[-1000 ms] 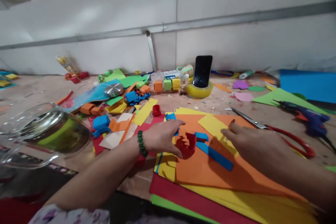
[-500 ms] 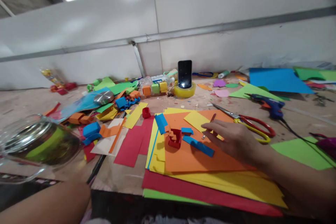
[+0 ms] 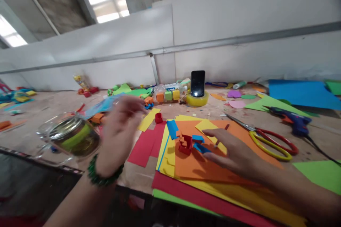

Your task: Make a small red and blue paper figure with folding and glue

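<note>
My left hand point(image 3: 121, 127) is raised over the table between the glass jar and the red paper; motion smears its fingers. A green beaded bracelet point(image 3: 105, 172) circles that wrist. My right hand point(image 3: 230, 147) hovers low over an orange sheet point(image 3: 197, 168), its thumb and fingers apart. Its thumb tip meets the end of a blue paper strip point(image 3: 200, 148). A thin dark-red stick point(image 3: 226, 127) passes behind the index finger; I cannot tell whether it is held. Left of this hand stand a small red folded paper box point(image 3: 185, 145) with orange bits and a blue folded piece point(image 3: 172, 129).
Red-and-yellow-handled scissors point(image 3: 271, 143) and a blue glue gun point(image 3: 298, 120) lie to the right. A clip-lid glass jar point(image 3: 80, 140) sits left. Behind, a phone point(image 3: 198, 83) stands in a yellow tape roll point(image 3: 197, 100), beside small paper cubes point(image 3: 168, 95).
My left hand has come up into view from the lower left. My right hand has shifted left toward the blue strip, its thumb now at the strip. The camera view has tilted up and turned left.
</note>
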Demonstrator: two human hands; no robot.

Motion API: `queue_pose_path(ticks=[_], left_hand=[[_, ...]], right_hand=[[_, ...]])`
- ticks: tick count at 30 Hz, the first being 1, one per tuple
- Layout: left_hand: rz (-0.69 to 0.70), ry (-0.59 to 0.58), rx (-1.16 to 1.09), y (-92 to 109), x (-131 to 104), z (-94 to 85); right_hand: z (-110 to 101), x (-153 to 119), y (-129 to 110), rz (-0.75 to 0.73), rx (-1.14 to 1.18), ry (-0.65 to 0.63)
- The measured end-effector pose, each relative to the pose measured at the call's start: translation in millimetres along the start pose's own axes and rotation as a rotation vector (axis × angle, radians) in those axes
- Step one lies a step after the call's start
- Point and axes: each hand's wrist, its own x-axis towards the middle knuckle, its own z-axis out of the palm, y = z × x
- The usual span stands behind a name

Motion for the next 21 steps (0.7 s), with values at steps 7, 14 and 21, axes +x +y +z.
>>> queue_pose_path(ticks=[7, 14, 21], left_hand=[[0.155, -0.453, 0.312, -23.6, -6.2, 65.4], [0.077, -0.296, 0.146, -23.1, -8.3, 90.2], [0.008, -0.339, -0.569, -17.7, -3.2, 98.9]], right_hand=[[32.2, 28.9, -25.1, 0.062, -0.020, -0.115], [35.1, 27.3, -18.4, 0.110, 0.064, 0.004], [30.2, 21.4, -31.2, 0.289, 0.553, -0.050]])
